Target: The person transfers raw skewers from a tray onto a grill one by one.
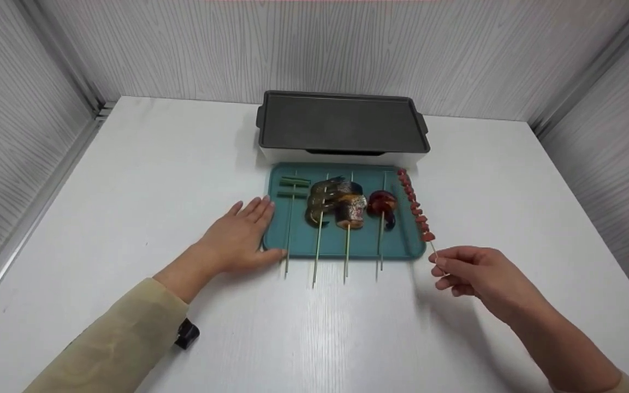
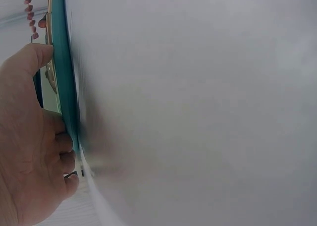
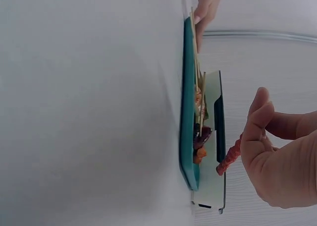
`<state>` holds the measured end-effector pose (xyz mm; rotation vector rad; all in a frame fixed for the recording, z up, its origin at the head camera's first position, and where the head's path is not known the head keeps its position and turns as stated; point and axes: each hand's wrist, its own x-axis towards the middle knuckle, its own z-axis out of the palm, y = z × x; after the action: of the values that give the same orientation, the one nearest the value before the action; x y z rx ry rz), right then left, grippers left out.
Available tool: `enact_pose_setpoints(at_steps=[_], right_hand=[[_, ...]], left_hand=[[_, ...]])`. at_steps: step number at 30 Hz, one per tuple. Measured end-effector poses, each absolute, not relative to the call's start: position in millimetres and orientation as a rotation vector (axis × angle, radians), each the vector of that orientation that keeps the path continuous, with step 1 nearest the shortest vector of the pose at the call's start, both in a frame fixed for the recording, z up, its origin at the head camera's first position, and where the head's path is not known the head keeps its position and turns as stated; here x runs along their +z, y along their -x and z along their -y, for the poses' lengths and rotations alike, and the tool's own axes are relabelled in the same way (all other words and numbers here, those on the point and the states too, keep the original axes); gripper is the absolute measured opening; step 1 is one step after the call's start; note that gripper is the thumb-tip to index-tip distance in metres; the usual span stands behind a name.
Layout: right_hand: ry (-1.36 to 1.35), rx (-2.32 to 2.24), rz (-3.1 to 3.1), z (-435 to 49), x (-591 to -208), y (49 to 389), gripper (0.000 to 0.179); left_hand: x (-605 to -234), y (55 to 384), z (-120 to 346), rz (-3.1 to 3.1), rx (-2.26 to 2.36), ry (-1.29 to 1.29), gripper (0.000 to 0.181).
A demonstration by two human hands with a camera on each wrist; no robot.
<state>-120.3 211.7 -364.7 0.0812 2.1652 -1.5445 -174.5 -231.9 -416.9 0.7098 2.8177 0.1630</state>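
My right hand (image 1: 478,275) pinches the bare stick end of a skewer of small red pieces (image 1: 414,206), between thumb and fingers. The skewer slants over the right edge of a teal tray (image 1: 301,240); in the right wrist view its red pieces (image 3: 230,159) hang above the tray. At the tray's left side, my left hand (image 1: 238,237) rests with fingers extended against the edge and the thumb at the near left corner. On the tray lie a green vegetable skewer (image 1: 294,194), a shrimp skewer (image 1: 317,203), a fish-chunk skewer (image 1: 350,213) and a glossy dark red skewer (image 1: 383,203).
Directly behind the tray stands a tabletop grill (image 1: 342,123) with a flat black plate and a pale base. The tray skewers' sticks reach past its near edge. A white table (image 1: 271,338) lies under everything, and pale wood-grain panels (image 1: 183,49) enclose it.
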Motion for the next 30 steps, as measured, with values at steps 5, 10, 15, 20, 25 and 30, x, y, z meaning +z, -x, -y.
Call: enact_pose_setpoints(at_steps=[5,10,15,20,25,30], right_hand=[[-0.024,-1.596,-2.209,-215,-348,119,0.032],[-0.003,-1.627,-2.255,-217,-341,132,0.028],[-0.007,-1.610,-2.317,-217,-337,160,0.037],[-0.039,-1.572,-2.372,-212,-332,197,0.047],[-0.064,-1.594,-2.381,-204,-332,233,0.048],[-0.103,-1.650,-2.349,-197,-338,261,0.045]], left_hand=[[-417,174,232,-2.811,0.172,-0.698,0.102],[-417,174,231,-2.803,0.161,-0.693,0.102],[-418,175,231,-2.801,0.149,-0.694,0.103],[-417,176,231,-2.808,0.150,-0.692,0.103],[-416,175,231,-2.809,0.163,-0.701,0.103],[-415,174,230,-2.812,0.159,-0.703,0.102]])
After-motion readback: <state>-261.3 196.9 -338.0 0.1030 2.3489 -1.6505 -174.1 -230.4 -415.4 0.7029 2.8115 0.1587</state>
